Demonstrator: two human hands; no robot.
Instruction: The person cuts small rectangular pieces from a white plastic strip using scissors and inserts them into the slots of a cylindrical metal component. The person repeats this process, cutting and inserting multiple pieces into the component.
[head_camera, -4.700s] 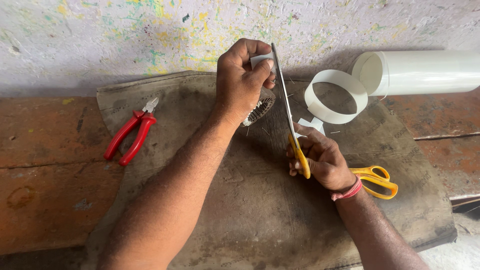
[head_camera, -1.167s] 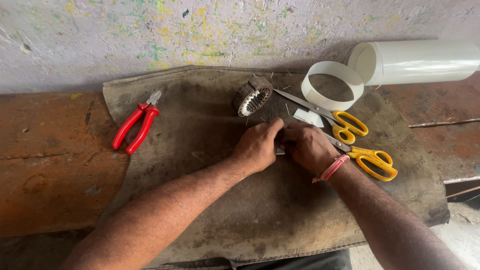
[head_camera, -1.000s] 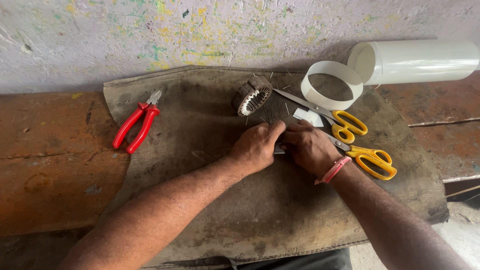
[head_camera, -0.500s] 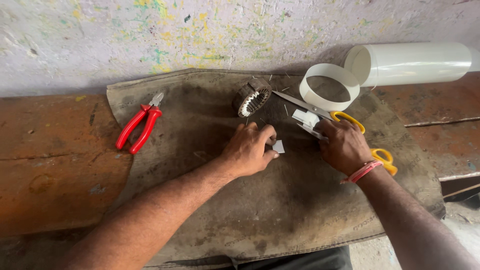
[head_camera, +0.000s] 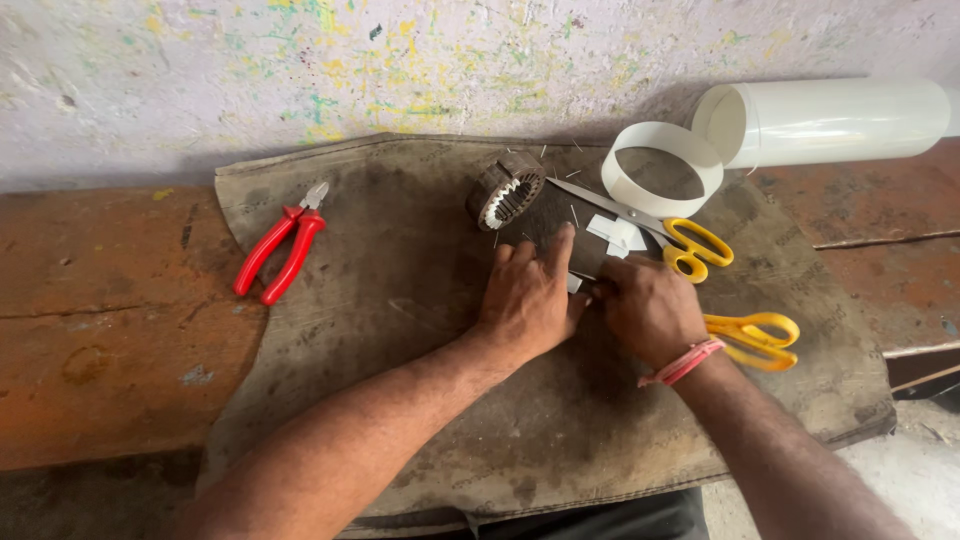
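While the white roll (head_camera: 830, 122) lies at two o'clock, your left hand (head_camera: 530, 300) presses flat on the mat (head_camera: 400, 280). Your right hand (head_camera: 650, 310), back from the scissors (head_camera: 690, 245), pinches a small white piece (head_camera: 574, 284).

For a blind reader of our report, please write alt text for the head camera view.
The left hand and right hand press together on a small white piece on a worn brown mat. Around them lie red pliers, a ribbed metal ring, yellow scissors, white scraps, a white band and a white tube.
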